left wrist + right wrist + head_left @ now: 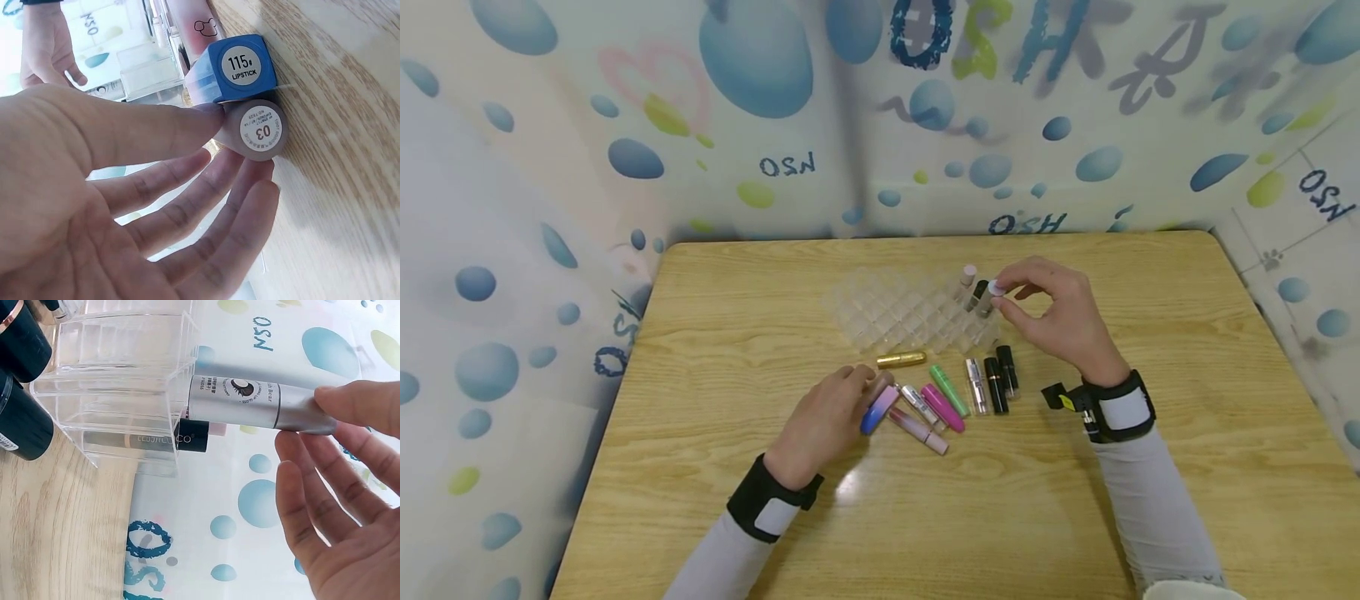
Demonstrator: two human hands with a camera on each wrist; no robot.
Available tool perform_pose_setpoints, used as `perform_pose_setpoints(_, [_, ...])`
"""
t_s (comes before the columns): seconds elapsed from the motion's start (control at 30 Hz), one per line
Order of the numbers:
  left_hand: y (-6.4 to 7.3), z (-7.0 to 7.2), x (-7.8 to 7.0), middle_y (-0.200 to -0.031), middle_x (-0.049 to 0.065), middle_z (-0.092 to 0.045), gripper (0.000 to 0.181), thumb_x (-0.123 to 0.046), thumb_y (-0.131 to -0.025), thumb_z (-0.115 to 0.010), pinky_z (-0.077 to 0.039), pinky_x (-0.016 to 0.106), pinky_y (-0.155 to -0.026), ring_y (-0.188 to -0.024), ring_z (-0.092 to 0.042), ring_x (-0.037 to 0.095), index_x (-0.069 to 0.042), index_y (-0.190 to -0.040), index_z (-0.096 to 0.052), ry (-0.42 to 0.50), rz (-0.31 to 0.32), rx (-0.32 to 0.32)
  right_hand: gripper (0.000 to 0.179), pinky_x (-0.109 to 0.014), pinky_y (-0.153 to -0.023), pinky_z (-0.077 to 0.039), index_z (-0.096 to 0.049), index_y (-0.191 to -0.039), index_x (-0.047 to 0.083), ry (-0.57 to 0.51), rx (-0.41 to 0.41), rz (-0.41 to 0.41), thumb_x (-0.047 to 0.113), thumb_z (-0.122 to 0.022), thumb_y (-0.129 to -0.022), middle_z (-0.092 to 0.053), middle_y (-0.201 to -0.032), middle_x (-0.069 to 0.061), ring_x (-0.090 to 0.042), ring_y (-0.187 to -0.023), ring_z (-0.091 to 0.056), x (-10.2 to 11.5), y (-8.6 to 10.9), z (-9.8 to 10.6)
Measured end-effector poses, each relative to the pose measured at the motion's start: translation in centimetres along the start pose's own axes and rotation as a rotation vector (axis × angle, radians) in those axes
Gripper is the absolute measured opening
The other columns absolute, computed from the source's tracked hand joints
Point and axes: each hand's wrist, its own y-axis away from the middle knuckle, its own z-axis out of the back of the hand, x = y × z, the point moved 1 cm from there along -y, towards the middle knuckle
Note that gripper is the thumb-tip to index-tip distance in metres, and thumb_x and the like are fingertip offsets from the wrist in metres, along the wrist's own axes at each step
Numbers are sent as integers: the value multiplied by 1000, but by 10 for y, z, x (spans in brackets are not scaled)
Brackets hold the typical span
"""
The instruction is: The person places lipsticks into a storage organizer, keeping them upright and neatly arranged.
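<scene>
My right hand [1063, 312] pinches the end of a silver lip gloss tube [237, 403] between thumb and fingers. The tube stands at the opening of a compartment at the right end of the clear organizer [891, 321]. A black-capped COCO tube [192, 436] sits in the organizer close by, with a pink-capped tube [968, 273] behind. My left hand [827, 421] holds a taupe lipstick tube [260, 129], labelled 03, between thumb and fingertips. Against it lies a blue-and-pink lipstick [244, 65], labelled 115.
In front of the organizer lie a gold tube [901, 359], a green tube [949, 390], a magenta tube [943, 407], a pale pink gloss [919, 430], a clear-and-silver tube [976, 387] and black tubes [996, 386]. A patterned backdrop [880, 150] rises behind the wooden table [1000, 517].
</scene>
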Motion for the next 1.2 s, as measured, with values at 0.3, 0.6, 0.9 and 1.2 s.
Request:
perform_pose_setpoints(0.3, [0, 0, -1, -94, 9, -67, 19, -10, -104, -57, -55, 35, -64, -76, -60, 16, 0, -118, -66, -10, 20, 16, 19, -37, -75, -59, -78, -103, 7, 6, 19, -16, 4, -82, -84, -75, -104, -6, -15, -92, -69, -1, 0, -1])
perform_pose_setpoints(0.6, [0, 0, 0, -90, 8, -66, 19, -9, -103, -58, -53, 33, -60, -71, -56, 14, 1, -117, -66, -9, 9, 13, 16, -39, -76, -60, -77, -102, 7, 23, 88, -55, 3, -79, -87, -73, -103, -2, -14, -93, -68, -7, 2, -5])
perform_pose_setpoints(0.9, [0, 0, 0, -87, 5, -62, 17, -9, -104, -58, -51, 30, -59, -70, -54, 13, 1, -115, -67, 0, 23, 36, 12, -43, -76, -59, -75, -100, 7, 46, 153, -68, 7, -78, -89, -72, -99, -2, -18, -91, -67, -11, 4, -9])
perform_pose_setpoints(1.2, [0, 0, -1, -86, 5, -62, 15, -8, -103, -59, -51, 30, -59, -69, -54, 13, 0, -112, -66, -1, 24, 40, 11, -42, -76, -61, -75, -99, 8, 58, 214, -115, 8, -78, -89, -72, -101, -4, -19, -91, -69, -15, 5, -10])
